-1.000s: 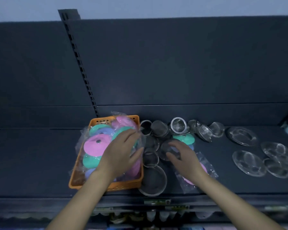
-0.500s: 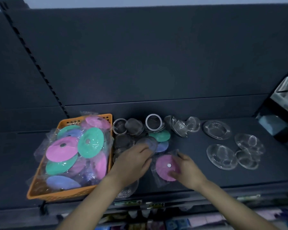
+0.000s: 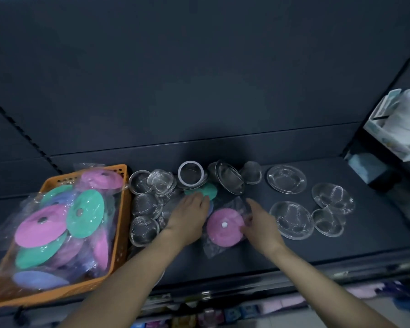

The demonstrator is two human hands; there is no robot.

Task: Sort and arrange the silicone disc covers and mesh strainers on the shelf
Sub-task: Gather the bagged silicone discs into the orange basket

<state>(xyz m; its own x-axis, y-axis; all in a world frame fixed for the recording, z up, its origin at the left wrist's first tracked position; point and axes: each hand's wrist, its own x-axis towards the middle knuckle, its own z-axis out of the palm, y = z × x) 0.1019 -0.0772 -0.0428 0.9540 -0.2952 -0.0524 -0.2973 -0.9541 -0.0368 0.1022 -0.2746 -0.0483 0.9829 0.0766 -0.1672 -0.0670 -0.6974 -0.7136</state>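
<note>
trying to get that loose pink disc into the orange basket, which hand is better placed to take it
Probably the right hand: its fingers already touch the bagged pink disc at its right edge. The left hand rests above the disc, though it is nearer the orange basket.

A single head-worn view looks forward and steeply down onto the dark shelf (image 3: 294,252) from close range. Both forearms enter from the bottom edge. The orange basket (image 3: 118,233) lies left of the fingers (image 3: 199,200), the shelf's back panel beyond them.
</note>
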